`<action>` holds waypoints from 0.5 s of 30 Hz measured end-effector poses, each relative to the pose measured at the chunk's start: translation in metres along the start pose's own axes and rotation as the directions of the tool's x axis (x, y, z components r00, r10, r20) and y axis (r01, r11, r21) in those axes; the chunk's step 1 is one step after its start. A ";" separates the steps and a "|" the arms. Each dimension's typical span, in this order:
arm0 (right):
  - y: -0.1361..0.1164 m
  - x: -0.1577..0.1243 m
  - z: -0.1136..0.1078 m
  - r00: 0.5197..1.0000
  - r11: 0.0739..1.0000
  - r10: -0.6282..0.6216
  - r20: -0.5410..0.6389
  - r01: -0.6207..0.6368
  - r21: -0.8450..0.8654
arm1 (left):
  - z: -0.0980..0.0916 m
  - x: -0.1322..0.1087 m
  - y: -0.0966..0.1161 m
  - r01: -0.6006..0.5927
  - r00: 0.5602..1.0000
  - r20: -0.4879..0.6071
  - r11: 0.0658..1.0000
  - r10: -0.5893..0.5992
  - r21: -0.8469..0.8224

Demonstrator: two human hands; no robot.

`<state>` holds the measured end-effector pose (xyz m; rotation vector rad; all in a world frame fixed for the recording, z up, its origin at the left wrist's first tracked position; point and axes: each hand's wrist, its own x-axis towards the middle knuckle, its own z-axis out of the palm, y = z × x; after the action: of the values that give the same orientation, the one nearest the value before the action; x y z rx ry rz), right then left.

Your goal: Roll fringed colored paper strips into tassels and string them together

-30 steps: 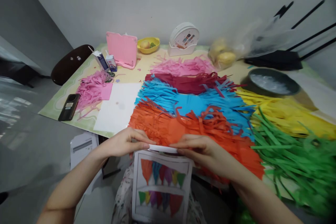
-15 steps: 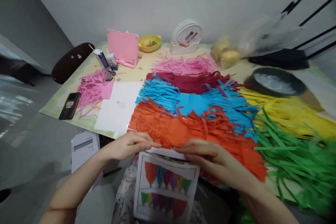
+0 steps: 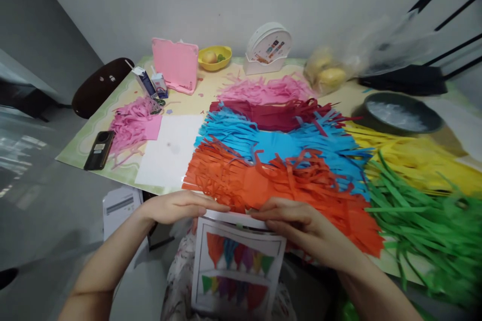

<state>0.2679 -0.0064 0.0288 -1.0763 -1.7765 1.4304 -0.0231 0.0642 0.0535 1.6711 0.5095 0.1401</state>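
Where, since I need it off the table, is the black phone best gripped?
Probably pinch the black phone across its long edges near the lower end, coming from the left edge of the table: it lies flat there, and pink paper strips crowd its right side.

printed sheet (image 3: 238, 266) tilted rightward, left hand (image 3: 176, 206) flattened

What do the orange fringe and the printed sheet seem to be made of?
Orange fringe: probably thin matte paper; its cut strips curl and overlap limply. Printed sheet: likely white printer paper; its top edge bends between the left hand and right hand.
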 end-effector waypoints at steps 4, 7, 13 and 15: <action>0.001 -0.001 0.001 1.000 1.000 0.003 0.010 -0.003 -0.005 | 0.001 0.000 -0.003 -0.030 0.999 0.014 0.999 0.029 0.040; 0.000 -0.003 0.002 1.000 1.000 -0.003 0.020 0.003 -0.008 | 0.005 -0.003 -0.005 -0.064 0.998 0.031 0.996 0.063 0.061; -0.005 -0.007 0.002 0.996 0.999 -0.037 0.079 0.040 -0.028 | 0.019 -0.014 -0.013 -0.199 0.977 -0.048 0.972 0.206 0.125; -0.006 -0.008 0.001 0.996 0.998 -0.040 0.076 0.043 -0.037 | 0.023 -0.017 -0.017 -0.220 0.966 -0.100 0.962 0.238 0.163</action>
<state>0.2691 -0.0142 0.0347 -1.0106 -1.8763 1.4340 -0.0343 0.0375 0.0365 1.8756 0.4214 0.3814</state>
